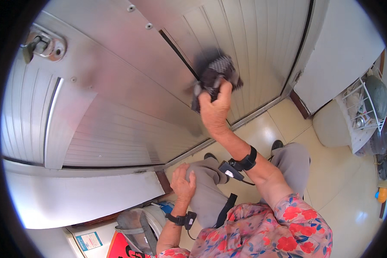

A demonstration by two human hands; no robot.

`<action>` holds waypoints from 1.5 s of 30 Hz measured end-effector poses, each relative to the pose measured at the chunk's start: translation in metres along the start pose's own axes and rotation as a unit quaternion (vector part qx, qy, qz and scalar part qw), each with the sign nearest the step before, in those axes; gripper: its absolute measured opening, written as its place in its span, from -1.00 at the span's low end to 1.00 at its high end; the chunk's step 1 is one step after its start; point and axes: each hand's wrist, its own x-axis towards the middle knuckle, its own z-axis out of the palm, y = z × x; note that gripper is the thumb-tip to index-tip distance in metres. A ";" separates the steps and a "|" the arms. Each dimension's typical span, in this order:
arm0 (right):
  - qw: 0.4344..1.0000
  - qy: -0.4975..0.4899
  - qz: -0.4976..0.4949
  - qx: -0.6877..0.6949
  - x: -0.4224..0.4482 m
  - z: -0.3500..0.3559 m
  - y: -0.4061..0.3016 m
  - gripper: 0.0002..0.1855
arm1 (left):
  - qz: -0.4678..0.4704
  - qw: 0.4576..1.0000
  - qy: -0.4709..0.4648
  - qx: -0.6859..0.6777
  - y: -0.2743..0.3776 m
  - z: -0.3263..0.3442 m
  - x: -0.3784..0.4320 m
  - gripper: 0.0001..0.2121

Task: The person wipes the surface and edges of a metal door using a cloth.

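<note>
My right hand [215, 113] grips a bunched dark cloth [221, 66] with a checked, light-patterned part. The cloth is against the ribbed panel of a silvery metal door [261, 48] and looks blurred. Right beside it, a dark slit or seam [179, 53] runs along the door's panel edge. My left hand [184, 183] holds nothing and rests on the knee of my grey trousers [204, 190], its thumb apart from the fingers. Dark straps with small devices circle both forearms.
A door lock with a handle [43, 46] is at upper left. On the right, a white wire basket [362, 103] of assorted items sits above a pale rounded container [330, 124]. A grey dustpan-like scoop [133, 224] is at lower left. Pale tiles [332, 171] cover the floor.
</note>
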 end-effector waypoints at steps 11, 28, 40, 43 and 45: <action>0.911 -0.086 -0.362 -0.176 0.064 0.014 -0.044 -0.31 | -0.004 1.000 0.006 -0.009 -0.003 -0.009 -0.004 -0.76; 0.892 0.125 -0.350 -0.258 0.254 -0.080 0.037 -0.28 | -0.019 0.999 -0.006 -0.050 -0.009 -0.017 -0.008 -0.74; 0.976 0.101 -0.021 -0.191 0.131 -0.089 0.150 -0.27 | 0.014 0.999 -0.006 -0.047 0.003 -0.011 0.004 -0.74; 0.957 -0.010 -0.111 -0.266 0.059 -0.047 0.141 -0.32 | 0.017 0.999 -0.009 -0.044 0.006 -0.007 0.006 -0.74; 0.950 -0.085 -0.195 -0.229 0.027 -0.027 0.079 -0.33 | 0.010 0.999 -0.015 -0.033 0.007 -0.008 0.004 -0.74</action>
